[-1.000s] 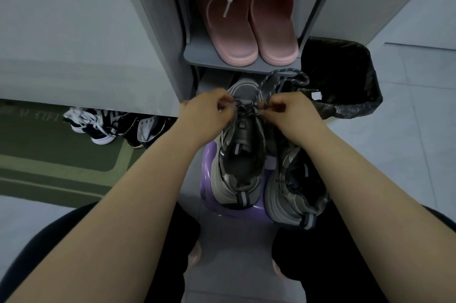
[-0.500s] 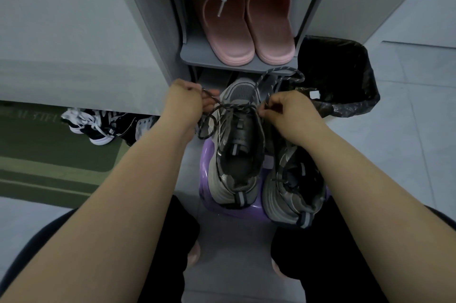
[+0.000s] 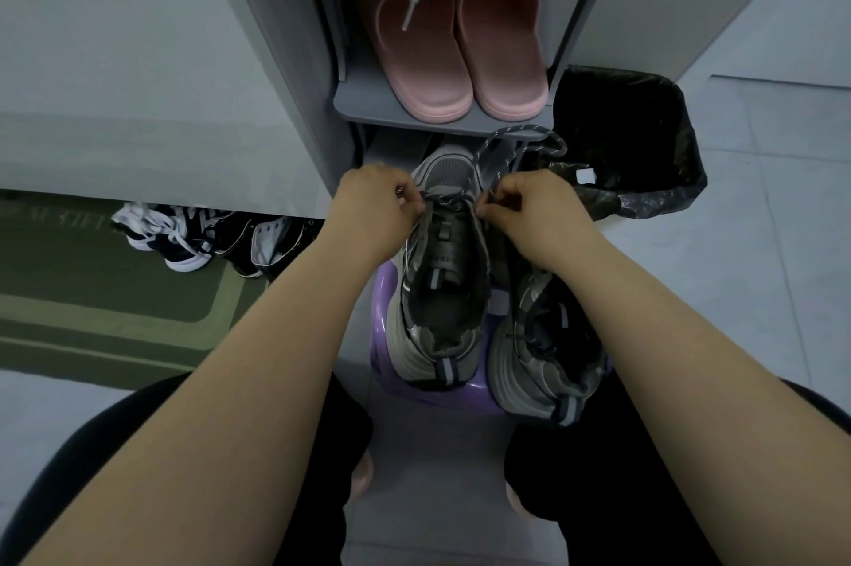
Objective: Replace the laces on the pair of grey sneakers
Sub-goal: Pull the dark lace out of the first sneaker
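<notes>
Grey sneakers: pair, side by side on purple stool (image 3: pixel 384 289) below shoe rack (image 3: pixel 442 116). Left hand (image 3: pixel 375 208) and right hand (image 3: pixel 536 208), fingers curled, each pinch the dark speckled lace (image 3: pixel 449 198) at the left sneaker (image 3: pixel 442 284) toe eyelets; right sneaker (image 3: pixel 548 349) laced.

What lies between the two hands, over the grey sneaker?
In the head view, a dark speckled lace runs from the left hand to the right hand, crossing the front of the grey sneaker. Both hands pinch it.

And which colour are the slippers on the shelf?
The slippers are plain pink, with no pattern. The head view, the only one here, shows them clearly.
</notes>
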`<control>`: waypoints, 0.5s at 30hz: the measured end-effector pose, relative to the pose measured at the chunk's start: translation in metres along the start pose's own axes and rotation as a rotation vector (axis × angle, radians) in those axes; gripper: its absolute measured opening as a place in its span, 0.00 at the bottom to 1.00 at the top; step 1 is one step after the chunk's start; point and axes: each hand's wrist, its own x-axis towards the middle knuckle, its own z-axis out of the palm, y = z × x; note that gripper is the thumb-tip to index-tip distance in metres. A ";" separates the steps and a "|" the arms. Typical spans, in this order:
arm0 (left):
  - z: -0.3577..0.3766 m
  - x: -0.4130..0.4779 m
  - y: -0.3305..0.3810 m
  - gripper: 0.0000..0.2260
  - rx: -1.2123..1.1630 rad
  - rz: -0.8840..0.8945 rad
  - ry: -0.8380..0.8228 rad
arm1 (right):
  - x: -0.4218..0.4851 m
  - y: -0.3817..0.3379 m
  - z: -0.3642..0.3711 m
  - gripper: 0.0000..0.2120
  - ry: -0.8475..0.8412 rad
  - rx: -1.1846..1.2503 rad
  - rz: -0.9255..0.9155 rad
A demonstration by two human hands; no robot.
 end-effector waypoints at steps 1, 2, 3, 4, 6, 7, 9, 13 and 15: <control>0.002 0.000 0.000 0.04 0.001 0.006 0.000 | 0.000 0.000 0.000 0.09 0.004 0.023 0.008; 0.003 0.000 0.001 0.04 -0.025 -0.006 -0.013 | 0.000 0.001 0.001 0.08 0.004 0.060 0.016; 0.003 0.000 0.001 0.04 -0.057 -0.031 -0.028 | -0.001 0.001 0.001 0.06 0.001 0.113 0.023; 0.003 0.000 0.001 0.05 -0.078 -0.053 -0.036 | -0.001 0.000 0.000 0.05 -0.008 0.175 0.031; 0.003 0.001 -0.001 0.09 -0.095 -0.081 -0.028 | -0.002 -0.001 -0.001 0.03 -0.028 0.276 0.054; 0.002 0.001 -0.002 0.12 -0.109 -0.094 -0.023 | -0.001 -0.001 -0.002 0.02 -0.028 0.289 0.063; 0.003 0.002 -0.004 0.15 -0.186 -0.108 -0.021 | -0.001 -0.003 0.000 0.01 -0.013 0.288 0.068; 0.005 0.001 -0.005 0.13 -0.251 -0.106 -0.056 | 0.000 -0.007 0.002 0.03 0.003 0.289 0.080; 0.004 0.000 -0.005 0.09 -0.198 -0.054 -0.017 | 0.003 -0.004 0.000 0.05 0.013 0.239 0.094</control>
